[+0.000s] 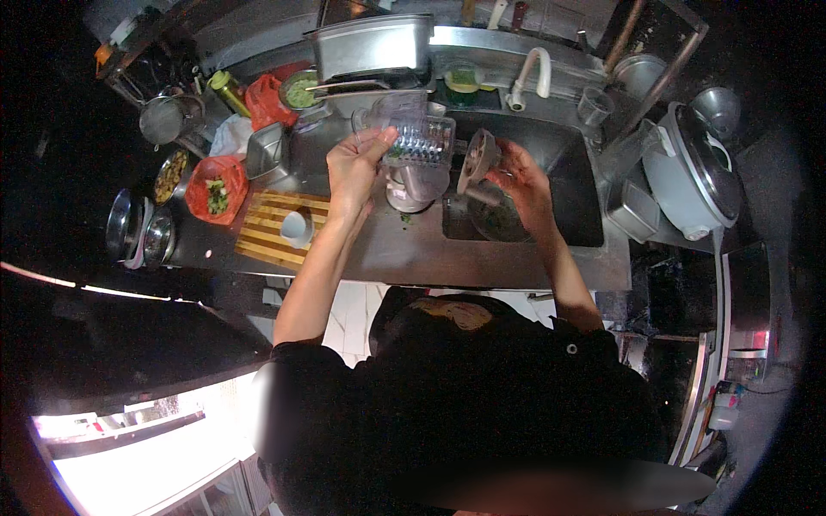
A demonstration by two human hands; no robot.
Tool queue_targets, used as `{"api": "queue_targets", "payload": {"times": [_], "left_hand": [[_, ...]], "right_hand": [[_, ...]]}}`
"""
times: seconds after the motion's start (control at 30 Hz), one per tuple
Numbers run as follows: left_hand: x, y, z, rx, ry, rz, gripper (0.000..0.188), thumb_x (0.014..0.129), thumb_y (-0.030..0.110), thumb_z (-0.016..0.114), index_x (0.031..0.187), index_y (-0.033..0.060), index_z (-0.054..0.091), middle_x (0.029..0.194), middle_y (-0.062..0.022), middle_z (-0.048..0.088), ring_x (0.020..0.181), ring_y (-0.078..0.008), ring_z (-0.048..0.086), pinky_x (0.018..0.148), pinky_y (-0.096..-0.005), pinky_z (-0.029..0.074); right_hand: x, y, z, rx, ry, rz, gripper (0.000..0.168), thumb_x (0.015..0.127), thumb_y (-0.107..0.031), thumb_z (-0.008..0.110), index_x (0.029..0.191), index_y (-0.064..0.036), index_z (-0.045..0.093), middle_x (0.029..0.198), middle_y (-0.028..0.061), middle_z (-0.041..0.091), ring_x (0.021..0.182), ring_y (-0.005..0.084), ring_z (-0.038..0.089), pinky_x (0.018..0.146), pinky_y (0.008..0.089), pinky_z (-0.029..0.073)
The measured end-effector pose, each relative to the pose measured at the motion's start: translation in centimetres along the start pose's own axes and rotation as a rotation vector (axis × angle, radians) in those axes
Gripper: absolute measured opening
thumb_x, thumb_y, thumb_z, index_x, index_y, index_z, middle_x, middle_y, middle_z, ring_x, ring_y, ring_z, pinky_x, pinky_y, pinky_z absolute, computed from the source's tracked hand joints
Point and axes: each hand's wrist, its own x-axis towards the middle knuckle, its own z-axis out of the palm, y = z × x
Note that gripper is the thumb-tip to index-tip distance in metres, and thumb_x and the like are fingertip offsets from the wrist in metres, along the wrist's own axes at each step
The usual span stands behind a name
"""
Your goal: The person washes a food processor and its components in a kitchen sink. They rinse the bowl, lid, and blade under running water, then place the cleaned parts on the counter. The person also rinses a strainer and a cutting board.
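My left hand [359, 161] grips the clear plastic body of what looks like a rotary hand grater. Its perforated metal drum [423, 143] has green bits stuck to it. Below that, the pale round base [408, 198] stands on the steel counter, with green scraps [406, 219] in front of it. Over the left side of the sink, my right hand [526, 184] holds a round, pale plastic part [476, 161] tilted on edge, apart from the grater. A bowl [500, 222] sits beneath it in the sink, its contents hard to make out.
Left of the grater lie a striped wooden board [264, 216] with a white cup [296, 229], and a red bag-lined bowl [193, 200] of chopped green pieces. Behind stands a steel container [374, 48]. A white faucet [535, 71] rises behind the sink [587, 187]; a white cooker [684, 168] is to the right.
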Motion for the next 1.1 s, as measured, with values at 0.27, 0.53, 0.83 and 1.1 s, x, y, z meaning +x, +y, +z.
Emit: {"api": "queue_targets", "payload": {"times": [0.27,0.53,0.83,1.1], "left_hand": [[-0.9,1.0,6.6,-0.055,-0.001,0.116,0.019,0.076,0.015,0.071,0.087,0.0013,0.063,0.077,-0.0016,0.063,0.062,-0.0052,0.051,0.053,-0.0205,0.037],[-0.4,-0.8,9.9,-0.16,0.033,0.163,0.019,0.076,0.009,0.07,0.085,-0.0036,0.059,0.076,-0.0065,0.063,0.063,-0.0087,0.054,0.058,-0.0217,0.041],[0.5,-1.7,11.2,-0.254,0.095,0.038,0.013,0.078,0.005,0.067,0.085,-0.0022,0.058,0.076,-0.0038,0.061,0.065,-0.0076,0.051,0.061,-0.0214,0.04],[0.4,-2.6,12.4,-0.309,0.057,0.134,0.015,0.079,0.008,0.067,0.086,-0.0004,0.058,0.076,-0.0016,0.061,0.066,-0.0064,0.051,0.062,-0.0208,0.041]], "right_hand": [[0.3,-3.4,-3.6,-0.247,-0.002,-0.065,0.046,0.087,-0.004,0.052,0.13,-0.003,0.036,0.118,0.0122,0.049,0.099,0.0192,0.056,0.086,0.0307,0.047],[2.7,-4.3,-6.0,-0.573,0.134,0.019,0.041,0.087,-0.005,0.054,0.126,-0.002,0.041,0.099,0.0074,0.057,0.08,0.0135,0.06,0.068,0.0255,0.051],[3.9,-6.2,-7.4,-0.516,-0.08,-0.016,0.032,0.093,-0.021,0.045,0.116,0.001,0.047,0.088,0.0079,0.058,0.069,0.0153,0.059,0.06,0.0267,0.05],[5.8,-7.1,-7.7,-0.586,0.17,0.33,0.05,0.09,-0.048,0.043,0.099,0.001,0.053,0.058,0.0083,0.056,0.043,0.0154,0.054,0.037,0.0267,0.043]]}}
